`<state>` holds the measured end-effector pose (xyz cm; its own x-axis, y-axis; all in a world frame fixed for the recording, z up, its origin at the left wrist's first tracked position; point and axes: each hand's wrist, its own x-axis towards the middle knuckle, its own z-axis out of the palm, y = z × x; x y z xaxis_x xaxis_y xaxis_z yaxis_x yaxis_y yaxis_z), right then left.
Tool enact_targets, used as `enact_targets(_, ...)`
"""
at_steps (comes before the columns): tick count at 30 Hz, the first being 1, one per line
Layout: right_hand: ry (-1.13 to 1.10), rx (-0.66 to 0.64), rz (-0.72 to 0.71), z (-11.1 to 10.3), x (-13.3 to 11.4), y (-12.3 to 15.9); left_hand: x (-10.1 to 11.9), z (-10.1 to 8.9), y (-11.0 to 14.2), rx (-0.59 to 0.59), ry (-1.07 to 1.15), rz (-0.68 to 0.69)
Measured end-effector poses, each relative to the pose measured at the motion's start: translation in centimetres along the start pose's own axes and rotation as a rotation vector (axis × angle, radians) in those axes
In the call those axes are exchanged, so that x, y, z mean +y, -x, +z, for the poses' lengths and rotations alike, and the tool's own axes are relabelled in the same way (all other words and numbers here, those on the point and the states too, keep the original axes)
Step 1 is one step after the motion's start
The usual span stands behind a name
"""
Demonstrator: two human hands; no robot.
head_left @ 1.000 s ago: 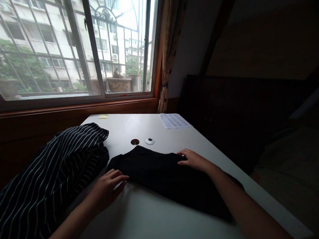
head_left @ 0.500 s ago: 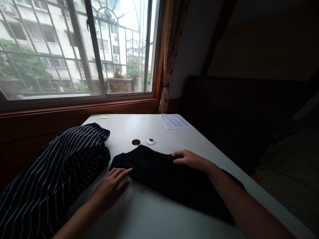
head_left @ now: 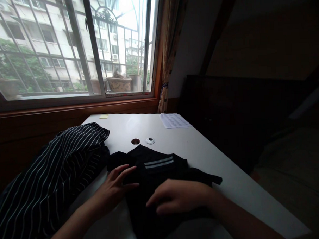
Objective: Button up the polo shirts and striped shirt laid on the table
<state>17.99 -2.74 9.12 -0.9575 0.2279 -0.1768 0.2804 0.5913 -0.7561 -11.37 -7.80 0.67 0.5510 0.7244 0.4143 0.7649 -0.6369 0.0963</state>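
A black T-shirt [head_left: 141, 190] lies on the white table with its near end toward me. Two pale grey stripes cross its far part, and sleeves stick out on both sides. At its left edge my left hand [head_left: 116, 183] touches the cloth, fingers spread. My right hand [head_left: 178, 196] is over the middle of the shirt, a bit blurred, with the fingers slightly bent and apart. No cloth shows between them. Whether this hand touches the shirt I cannot tell.
A dark garment with white stripes [head_left: 58, 173] is heaped on the left. The white table [head_left: 211, 159] has a round hole [head_left: 135, 141], a small white cap [head_left: 150, 141], printed sheets [head_left: 175, 121] and a yellow note [head_left: 103, 116]. A barred window [head_left: 66, 49] stands behind.
The far layer of the black T-shirt has been opened out toward me, so the grey stripes and right sleeve now show. My right hand moved nearer and left; my left hand shifted slightly right.
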Motion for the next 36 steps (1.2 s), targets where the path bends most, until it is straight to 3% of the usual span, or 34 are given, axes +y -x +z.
enact_targets(3, 0.127, 0.378, 0.18, -2.3, 3.9, -0.1, 0.1, -0.3, -0.4, -0.042, 0.013, 0.052)
enact_targets(6, 0.276, 0.476, 0.328, -3.3, 7.5, -0.5, 0.1, -0.6, -0.6, -0.034, 0.033, 0.064)
enact_targets(9, 0.384, 0.495, 0.385, -3.2, 9.3, -1.0, 0.0, -0.9, -0.5, -0.02, 0.04, 0.053)
enact_targets(15, 0.427, 0.452, 0.515, -3.7, 10.3, -0.7, -0.7, -1.3, 0.2, 0.014, 0.089, 0.008)
enact_targets(21, 0.352, 0.466, 0.684, -5.7, 11.9, 3.8, -3.2, -1.5, 1.0, 0.081, -0.025, -0.101)
enact_targets(28, 0.053, 0.423, 0.78, -7.4, 11.9, 9.4, -6.0, -0.4, 1.7, 0.188, -0.087, -0.298)
enact_targets(30, 0.033, 0.482, 0.794, -7.8, 12.1, 10.5, -5.9, -0.2, 1.6, 0.207, -0.084, -0.33)
enact_targets(32, 0.171, 0.588, 0.83, -8.0, 12.5, 11.3, -5.1, -0.2, 1.4, 0.233, -0.069, -0.336)
enact_targets(36, 0.489, 0.816, 0.898, -7.7, 13.3, 11.9, -1.9, -0.7, 0.4, 0.222, 0.005, -0.205)
